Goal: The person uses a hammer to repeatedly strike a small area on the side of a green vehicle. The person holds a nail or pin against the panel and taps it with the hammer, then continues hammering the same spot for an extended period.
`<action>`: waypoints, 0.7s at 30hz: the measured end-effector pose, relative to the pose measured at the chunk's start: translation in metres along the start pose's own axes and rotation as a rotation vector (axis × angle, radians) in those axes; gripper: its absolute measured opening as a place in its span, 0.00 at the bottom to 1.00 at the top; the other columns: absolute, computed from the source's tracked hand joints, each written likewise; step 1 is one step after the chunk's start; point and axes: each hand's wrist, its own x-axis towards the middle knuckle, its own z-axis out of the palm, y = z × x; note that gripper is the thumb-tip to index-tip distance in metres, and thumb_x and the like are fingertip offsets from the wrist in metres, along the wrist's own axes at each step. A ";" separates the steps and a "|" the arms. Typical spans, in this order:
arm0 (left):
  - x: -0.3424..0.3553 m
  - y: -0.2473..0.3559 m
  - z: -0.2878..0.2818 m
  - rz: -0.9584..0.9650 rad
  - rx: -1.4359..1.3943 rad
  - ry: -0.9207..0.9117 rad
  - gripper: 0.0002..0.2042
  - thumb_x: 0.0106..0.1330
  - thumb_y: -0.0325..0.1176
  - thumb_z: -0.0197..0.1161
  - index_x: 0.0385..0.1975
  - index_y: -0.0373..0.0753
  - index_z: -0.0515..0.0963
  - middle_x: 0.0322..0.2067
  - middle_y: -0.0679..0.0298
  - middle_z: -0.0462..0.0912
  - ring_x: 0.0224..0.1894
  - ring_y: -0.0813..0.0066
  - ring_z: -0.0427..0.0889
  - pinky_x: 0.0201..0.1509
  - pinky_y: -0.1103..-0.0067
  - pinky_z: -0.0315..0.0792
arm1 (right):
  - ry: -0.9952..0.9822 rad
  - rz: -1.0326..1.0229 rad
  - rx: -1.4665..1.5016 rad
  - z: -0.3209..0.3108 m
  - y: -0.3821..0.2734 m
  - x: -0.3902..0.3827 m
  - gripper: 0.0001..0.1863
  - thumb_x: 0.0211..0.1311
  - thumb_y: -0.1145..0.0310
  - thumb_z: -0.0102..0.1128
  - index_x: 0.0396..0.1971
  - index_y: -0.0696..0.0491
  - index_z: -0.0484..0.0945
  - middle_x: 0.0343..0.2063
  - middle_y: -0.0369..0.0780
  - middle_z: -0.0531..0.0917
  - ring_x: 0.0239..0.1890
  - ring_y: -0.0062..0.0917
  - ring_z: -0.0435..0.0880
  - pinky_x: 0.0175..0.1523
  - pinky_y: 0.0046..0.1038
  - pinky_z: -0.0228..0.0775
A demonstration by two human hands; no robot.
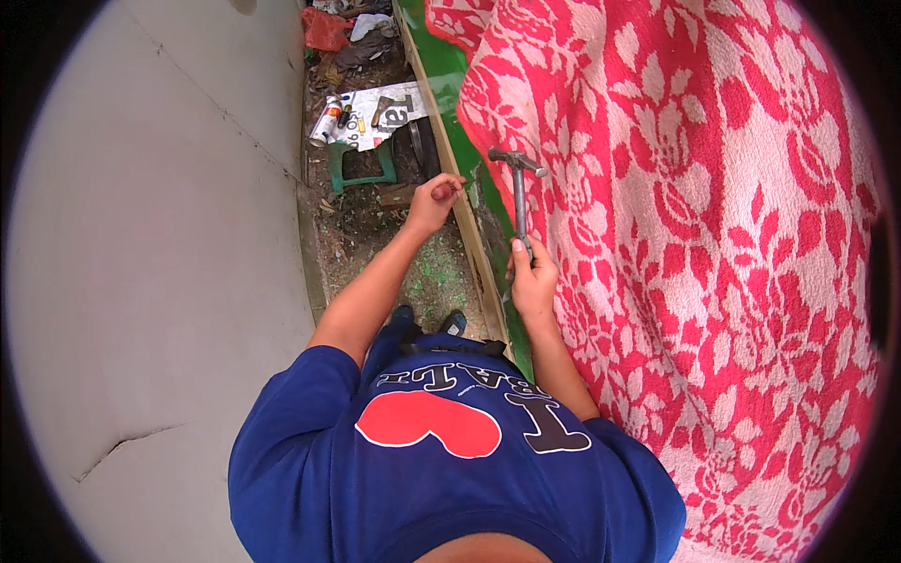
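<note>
The right hand (535, 284) grips the hammer (521, 202). It points forward, its metal end (517, 162) near the red cloth (676, 253). The left hand (431, 210), wrapped around a red handle (442, 191), is left of the hammer, by the wood edge (476, 251).

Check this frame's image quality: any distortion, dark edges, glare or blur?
Head view: corners fade to black and the grey wall bows at its base; head view: pale sheen on the green surface; head view: soft light, with the hammer in the right hand showing no obvious blur.
</note>
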 end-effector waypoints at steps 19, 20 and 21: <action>0.031 0.013 -0.006 0.055 0.124 -0.094 0.05 0.62 0.24 0.65 0.35 0.35 0.77 0.32 0.59 0.83 0.34 0.77 0.79 0.44 0.77 0.74 | 0.026 0.002 -0.252 -0.001 -0.020 0.002 0.16 0.67 0.61 0.61 0.44 0.59 0.81 0.15 0.33 0.71 0.20 0.14 0.67 0.26 0.24 0.62; 0.032 0.015 -0.005 0.028 0.137 -0.099 0.05 0.62 0.24 0.65 0.35 0.35 0.77 0.35 0.60 0.84 0.37 0.76 0.80 0.45 0.77 0.74 | 0.023 -0.014 -0.266 0.000 -0.022 0.006 0.16 0.67 0.61 0.61 0.44 0.59 0.81 0.15 0.33 0.71 0.20 0.14 0.67 0.26 0.24 0.62; 0.034 0.017 -0.003 0.001 0.150 -0.105 0.05 0.62 0.24 0.65 0.35 0.35 0.77 0.37 0.60 0.85 0.39 0.76 0.82 0.47 0.77 0.74 | 0.019 -0.029 -0.280 -0.001 -0.024 0.009 0.16 0.67 0.61 0.61 0.44 0.58 0.81 0.15 0.33 0.71 0.20 0.14 0.67 0.27 0.24 0.63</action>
